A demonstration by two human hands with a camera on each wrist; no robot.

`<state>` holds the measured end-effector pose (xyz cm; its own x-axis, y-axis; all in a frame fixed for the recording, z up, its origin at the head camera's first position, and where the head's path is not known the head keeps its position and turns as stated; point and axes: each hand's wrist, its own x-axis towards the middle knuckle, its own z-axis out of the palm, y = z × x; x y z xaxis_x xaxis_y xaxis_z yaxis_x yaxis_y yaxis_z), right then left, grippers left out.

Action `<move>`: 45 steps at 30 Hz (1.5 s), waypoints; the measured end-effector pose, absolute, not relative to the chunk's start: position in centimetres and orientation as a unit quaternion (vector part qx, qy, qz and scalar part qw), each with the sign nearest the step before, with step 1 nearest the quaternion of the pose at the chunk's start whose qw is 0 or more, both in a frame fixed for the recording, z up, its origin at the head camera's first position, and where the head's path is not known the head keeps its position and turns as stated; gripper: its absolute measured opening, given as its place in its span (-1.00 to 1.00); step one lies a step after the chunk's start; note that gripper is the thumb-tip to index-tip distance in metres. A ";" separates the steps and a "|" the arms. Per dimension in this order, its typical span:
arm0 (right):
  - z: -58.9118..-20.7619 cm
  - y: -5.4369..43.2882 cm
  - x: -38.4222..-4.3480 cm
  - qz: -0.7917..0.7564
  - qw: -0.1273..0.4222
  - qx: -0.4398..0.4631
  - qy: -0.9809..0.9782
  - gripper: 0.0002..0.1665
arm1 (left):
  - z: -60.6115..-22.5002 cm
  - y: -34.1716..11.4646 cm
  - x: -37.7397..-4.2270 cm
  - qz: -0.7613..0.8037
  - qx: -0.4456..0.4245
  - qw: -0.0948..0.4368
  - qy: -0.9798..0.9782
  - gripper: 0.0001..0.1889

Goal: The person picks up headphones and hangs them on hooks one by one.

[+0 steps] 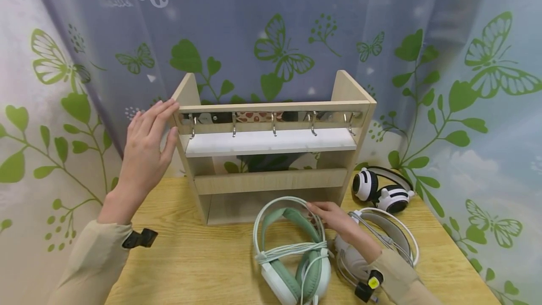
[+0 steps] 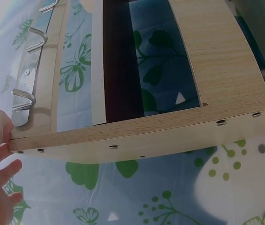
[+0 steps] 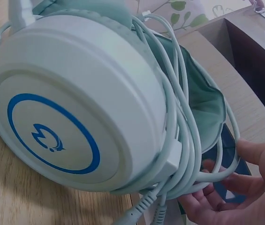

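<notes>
Mint-green headphones with a cable wound around them stand tilted on the table in the head view. My right hand holds their headband at the upper right, thumb and fingers around the thin outer band in the right wrist view. One white ear cup there shows a blue ring. Behind is a light wooden rack with a row of metal hooks along its top front bar. My left hand rests on the rack's upper left corner with fairly straight fingers.
White-and-grey headphones with a loose cable lie partly under my right forearm. Black-and-white headphones lie at the rack's right side. A patterned curtain hangs behind the wooden table.
</notes>
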<state>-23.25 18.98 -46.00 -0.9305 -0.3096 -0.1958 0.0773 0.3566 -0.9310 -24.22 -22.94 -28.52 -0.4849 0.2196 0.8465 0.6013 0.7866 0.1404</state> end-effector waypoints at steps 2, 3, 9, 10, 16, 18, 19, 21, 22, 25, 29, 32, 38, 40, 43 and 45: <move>-46.0 19.2 -23.3 -0.564 0.175 -0.090 0.802 -0.34 | -28.5 -22.9 -24.2 -0.216 -0.245 0.444 -0.834 -0.52; -46.0 19.3 -23.3 -0.567 0.177 -0.099 0.799 -0.35 | -28.5 -22.9 -24.2 -0.217 -0.245 0.444 -0.834 -0.52; -46.1 19.8 -23.4 -0.584 0.188 -0.137 0.778 -0.41 | -28.6 -23.0 -24.2 -0.217 -0.245 0.444 -0.834 -0.53; -46.1 19.9 -23.4 -0.584 0.190 -0.139 0.777 -0.42 | -28.6 -23.0 -24.2 -0.217 -0.245 0.444 -0.834 -0.53; -46.1 20.3 -23.1 -0.577 0.195 -0.138 0.781 -0.41 | -28.7 -23.0 -24.2 -0.217 -0.245 0.444 -0.834 -0.53; -46.1 20.4 -23.1 -0.576 0.196 -0.139 0.781 -0.41 | -28.6 -23.0 -24.2 -0.217 -0.245 0.445 -0.833 -0.53; -46.1 20.4 -23.0 -0.576 0.197 -0.139 0.781 -0.40 | -28.6 -22.9 -24.2 -0.217 -0.246 0.445 -0.833 -0.53; -46.0 20.5 -23.0 -0.576 0.196 -0.141 0.781 -0.39 | -28.6 -22.9 -24.2 -0.217 -0.245 0.445 -0.833 -0.52; -46.0 20.5 -22.9 -0.575 0.195 -0.143 0.782 -0.38 | -28.6 -22.9 -24.2 -0.217 -0.245 0.445 -0.834 -0.52; -45.9 20.6 -22.8 -0.569 0.191 -0.153 0.785 -0.35 | -28.6 -22.9 -24.2 -0.217 -0.245 0.444 -0.834 -0.52; -45.7 20.6 -22.8 -0.559 0.184 -0.170 0.790 -0.37 | -28.7 -22.9 -24.2 -0.216 -0.244 0.445 -0.834 -0.52; -45.5 20.6 -22.8 -0.555 0.181 -0.174 0.793 -0.39 | -28.6 -22.9 -24.2 -0.216 -0.245 0.447 -0.833 -0.52; -45.4 20.6 -22.9 -0.552 0.180 -0.171 0.796 -0.39 | -28.6 -22.8 -24.2 -0.216 -0.245 0.448 -0.832 -0.52; -45.4 20.6 -22.8 -0.554 0.180 -0.171 0.794 -0.40 | -28.6 -22.8 -24.2 -0.217 -0.245 0.447 -0.832 -0.52; -45.4 20.5 -22.7 -0.558 0.175 -0.172 0.792 -0.43 | -28.6 -22.8 -24.2 -0.217 -0.245 0.446 -0.833 -0.52; -45.4 20.4 -22.6 -0.559 0.168 -0.173 0.793 -0.45 | -28.6 -22.8 -24.2 -0.216 -0.244 0.446 -0.833 -0.52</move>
<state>-22.61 20.43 -45.37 -0.8837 -0.4624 -0.0724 -0.0869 0.3140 -0.9454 -24.19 -22.81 -28.62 -0.4827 0.2137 0.8493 0.5997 0.7874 0.1427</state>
